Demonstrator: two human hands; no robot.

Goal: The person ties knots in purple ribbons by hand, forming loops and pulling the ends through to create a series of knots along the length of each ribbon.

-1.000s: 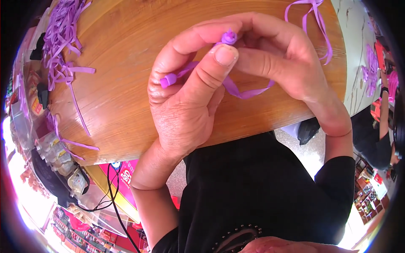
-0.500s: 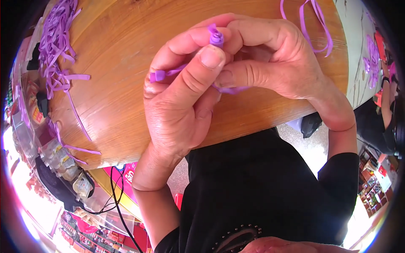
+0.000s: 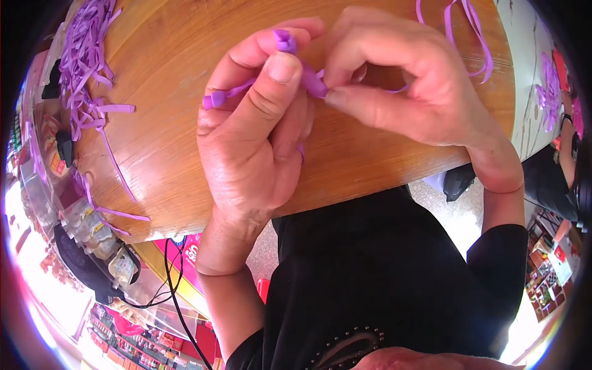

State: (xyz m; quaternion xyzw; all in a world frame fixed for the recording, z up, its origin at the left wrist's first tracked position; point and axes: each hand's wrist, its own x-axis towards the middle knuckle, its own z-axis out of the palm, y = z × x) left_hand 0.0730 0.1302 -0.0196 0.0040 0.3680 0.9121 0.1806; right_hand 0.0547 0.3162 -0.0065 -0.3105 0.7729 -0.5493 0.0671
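My left hand (image 3: 246, 129) pinches a purple ribbon (image 3: 285, 42) between thumb and index finger; a small knotted or rolled bit sticks up above the thumb tip. A second knotted end (image 3: 214, 100) of purple ribbon pokes out at the left side of this hand, with a strand running behind the thumb. My right hand (image 3: 407, 80) is closed in a pinch on the ribbon strip that stretches across from the left fingers. Part of the strip shows between the hands, and some passes behind the right fingers. What lies inside the left palm is hidden.
A wooden table (image 3: 166, 55) with a curved edge lies under my hands. A pile of purple ribbons (image 3: 86, 55) covers its far left, with loose strands (image 3: 120, 213) near the left edge. More ribbon loops (image 3: 475, 37) lie at far right. Black cables (image 3: 169, 271) hang below the table.
My right hand has pulled away to the right from the left thumb, drawing the ribbon strip out between them. The left hand has shifted slightly left.
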